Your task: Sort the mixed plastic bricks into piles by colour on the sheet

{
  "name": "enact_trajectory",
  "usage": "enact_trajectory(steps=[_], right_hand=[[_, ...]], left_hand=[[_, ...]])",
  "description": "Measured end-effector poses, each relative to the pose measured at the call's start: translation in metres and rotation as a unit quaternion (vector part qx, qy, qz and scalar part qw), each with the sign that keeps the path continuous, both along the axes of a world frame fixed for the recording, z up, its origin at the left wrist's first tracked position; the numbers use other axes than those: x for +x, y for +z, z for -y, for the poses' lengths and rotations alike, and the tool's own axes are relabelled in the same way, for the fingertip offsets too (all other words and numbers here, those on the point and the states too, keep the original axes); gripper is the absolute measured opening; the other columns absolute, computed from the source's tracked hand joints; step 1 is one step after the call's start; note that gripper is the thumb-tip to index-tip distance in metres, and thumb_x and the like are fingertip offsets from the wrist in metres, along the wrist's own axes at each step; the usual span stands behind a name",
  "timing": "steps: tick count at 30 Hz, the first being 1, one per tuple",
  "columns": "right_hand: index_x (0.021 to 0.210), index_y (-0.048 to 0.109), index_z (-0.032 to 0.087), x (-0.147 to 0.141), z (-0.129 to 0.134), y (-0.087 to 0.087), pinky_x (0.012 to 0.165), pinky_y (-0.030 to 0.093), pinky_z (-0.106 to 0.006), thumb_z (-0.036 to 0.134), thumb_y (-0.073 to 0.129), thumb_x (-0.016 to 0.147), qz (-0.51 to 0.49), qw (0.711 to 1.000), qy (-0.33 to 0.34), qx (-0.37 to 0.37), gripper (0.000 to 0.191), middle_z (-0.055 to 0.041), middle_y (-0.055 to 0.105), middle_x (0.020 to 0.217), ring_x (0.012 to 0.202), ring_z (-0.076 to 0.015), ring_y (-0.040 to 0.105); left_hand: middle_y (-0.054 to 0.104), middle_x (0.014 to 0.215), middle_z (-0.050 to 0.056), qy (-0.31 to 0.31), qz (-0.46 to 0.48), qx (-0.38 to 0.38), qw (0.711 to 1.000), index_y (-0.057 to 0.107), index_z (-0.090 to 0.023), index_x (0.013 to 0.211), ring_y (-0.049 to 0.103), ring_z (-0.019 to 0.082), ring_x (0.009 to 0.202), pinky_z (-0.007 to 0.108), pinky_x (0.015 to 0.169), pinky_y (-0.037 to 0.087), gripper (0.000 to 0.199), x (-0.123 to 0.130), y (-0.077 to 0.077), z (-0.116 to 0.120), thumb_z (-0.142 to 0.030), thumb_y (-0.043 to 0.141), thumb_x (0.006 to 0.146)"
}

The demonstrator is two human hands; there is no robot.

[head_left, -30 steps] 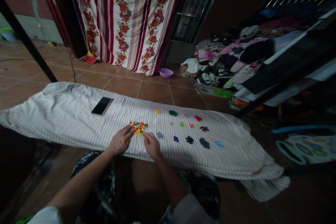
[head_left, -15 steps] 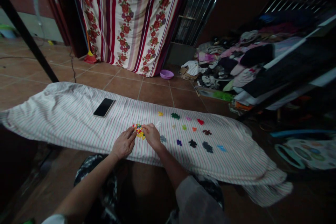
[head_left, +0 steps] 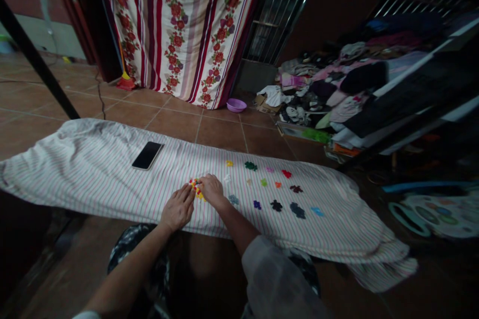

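Note:
A small mixed heap of red, yellow, white and green pieces (head_left: pixel 199 193) lies on the striped cloth (head_left: pixel 112 179); they are too small to name. My left hand (head_left: pixel 178 208) rests at the heap's left edge, fingers stretched out and touching it. Over the heap's right side my right hand (head_left: pixel 211 191) bends down with its fingers drawn together; its fingertips are partly hidden. To the right sit single-colour clusters of such pieces, among them dark green (head_left: pixel 251 165), red (head_left: pixel 286 174), brown (head_left: pixel 296 189), black (head_left: pixel 276 205), dark grey (head_left: pixel 298 210) and light blue (head_left: pixel 317 211).
A phone (head_left: pixel 147 155) lies on the cloth left of the heap. Beyond the cloth are a purple basin (head_left: pixel 236 105), a hanging floral curtain (head_left: pixel 160 25) and a broom (head_left: pixel 126 79). Piled clothes (head_left: pixel 318 89) fill the right background, beside dark slanted bars.
My right hand has shifted slightly left and up over the heap, covering more of it. My left hand stays at the heap's edge. The view has tilted a little.

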State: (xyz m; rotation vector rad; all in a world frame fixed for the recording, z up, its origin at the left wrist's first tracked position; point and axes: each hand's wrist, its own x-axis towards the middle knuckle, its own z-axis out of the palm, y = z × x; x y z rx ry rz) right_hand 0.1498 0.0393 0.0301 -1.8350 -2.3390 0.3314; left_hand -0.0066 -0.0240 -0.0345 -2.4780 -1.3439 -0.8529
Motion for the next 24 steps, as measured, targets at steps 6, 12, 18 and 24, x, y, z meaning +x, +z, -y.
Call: enact_trajectory(steps=[6, 12, 18, 24], right_hand=[[0.091, 0.073, 0.024, -0.001, -0.001, -0.009, 0.085, 0.043, -0.033, 0.016, 0.06, 0.086, -0.03, 0.997, 0.041, 0.052, 0.016, -0.0081, 0.066, 0.094, 0.097, -0.0223, 0.056], [0.09, 0.071, 0.022, 0.001, 0.001, -0.013, 0.09, 0.042, -0.034, 0.012, 0.053, 0.088, -0.061, 0.994, 0.071, 0.059, 0.021, -0.0075, 0.068, 0.091, 0.096, -0.0218, 0.056], [0.095, 0.071, 0.022, 0.003, 0.003, -0.009, 0.091, 0.042, -0.031, 0.014, 0.051, 0.09, -0.092, 0.991, 0.061, 0.071, 0.022, -0.0061, 0.067, 0.094, 0.096, -0.0192, 0.056], [0.106, 0.071, 0.025, 0.006, 0.01, -0.004, 0.083, 0.046, -0.024, 0.017, 0.049, 0.092, -0.13, 0.988, 0.016, 0.079, 0.028, -0.0045, 0.063, 0.099, 0.093, -0.0152, 0.059]], left_hand=[[0.054, 0.137, 0.017, 0.006, -0.001, -0.005, 1.0, 0.051, -0.015, 0.135, 0.045, 0.029, 0.133, 0.045, 0.1, 0.048, 0.047, 0.0, -0.002, 0.0, -0.022, 0.042, 0.09], [0.054, 0.138, 0.016, 0.008, 0.001, -0.002, 1.0, 0.051, -0.015, 0.134, 0.044, 0.028, 0.134, 0.044, 0.101, 0.047, 0.046, 0.001, -0.003, 0.0, -0.021, 0.042, 0.089], [0.055, 0.136, 0.017, 0.012, -0.009, 0.015, 1.0, 0.053, -0.012, 0.13, 0.047, 0.028, 0.132, 0.043, 0.099, 0.047, 0.043, 0.001, -0.002, 0.0, -0.02, 0.043, 0.089], [0.057, 0.134, 0.015, 0.01, 0.004, 0.016, 1.0, 0.055, -0.015, 0.129, 0.048, 0.027, 0.131, 0.042, 0.099, 0.047, 0.042, 0.001, -0.003, 0.0, -0.02, 0.043, 0.089]])
